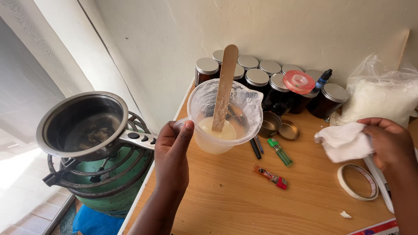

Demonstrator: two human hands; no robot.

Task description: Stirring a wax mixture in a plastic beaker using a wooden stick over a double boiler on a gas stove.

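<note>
The left hand [172, 150] has its grip closed on the handle of a clear plastic jug [224, 117], raised above the wooden desk [230, 200]. The right hand [389, 141] clutches a white cloth [344, 141]. A pale wall [261, 30] stands behind; a pot [80, 124] sits on a burner beside the desk.

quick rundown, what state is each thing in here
left hand: gripping the jug handle
jug: held up, pale liquid at bottom
wooden stick: standing in jug, smeared
right hand: clutching the cloth
cloth: crumpled
pan: on burner, uncovered
jars: lidded
small tin: open
</note>
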